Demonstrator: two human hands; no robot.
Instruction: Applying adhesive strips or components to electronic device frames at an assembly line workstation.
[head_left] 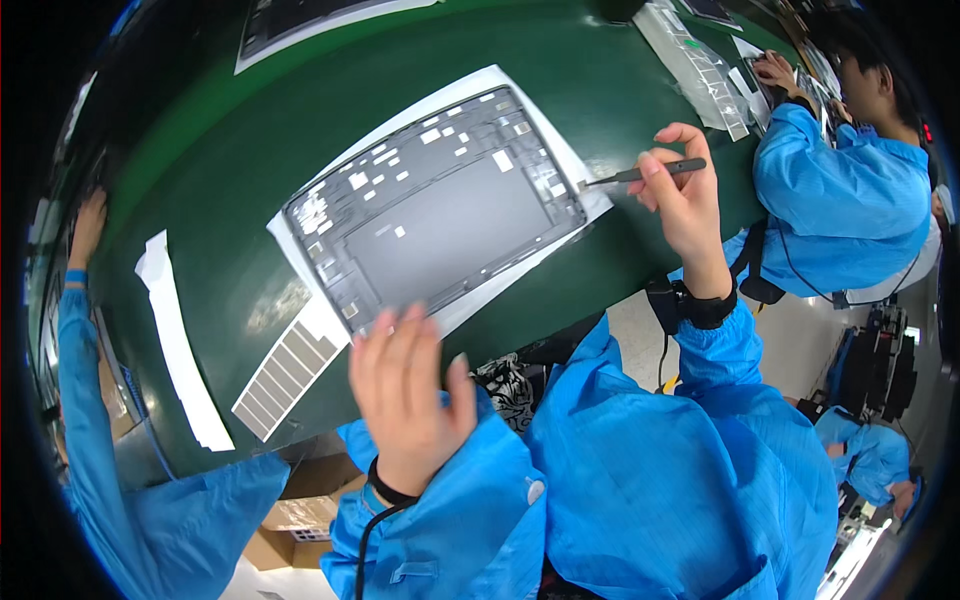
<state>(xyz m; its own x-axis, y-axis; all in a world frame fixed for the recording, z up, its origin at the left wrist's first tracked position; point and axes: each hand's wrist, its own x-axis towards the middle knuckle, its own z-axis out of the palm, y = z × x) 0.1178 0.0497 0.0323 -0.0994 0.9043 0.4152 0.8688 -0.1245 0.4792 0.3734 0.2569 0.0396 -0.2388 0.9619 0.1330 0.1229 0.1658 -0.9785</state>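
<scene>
A dark tablet housing (450,235) dotted with small white pieces lies slantwise on a white sheet (597,200). My right hand (685,200) pinches a pair of dark tweezers (624,176) to the right of the housing. The tweezers' tips point left, near the housing's right corner. My left hand (410,405), slightly blurred, is at the housing's near edge with its fingers stretched out and nothing in it. Whether its fingertips touch the housing, I cannot tell. Left of that hand lies a white strip sheet with grey rectangles (285,378).
The green table (240,210) also carries a long white paper strip (183,350) at left and a clear plastic strip (695,65) at far right. Co-workers in blue sit right (840,180) and left (100,400). A cardboard box (300,515) stands below the table edge.
</scene>
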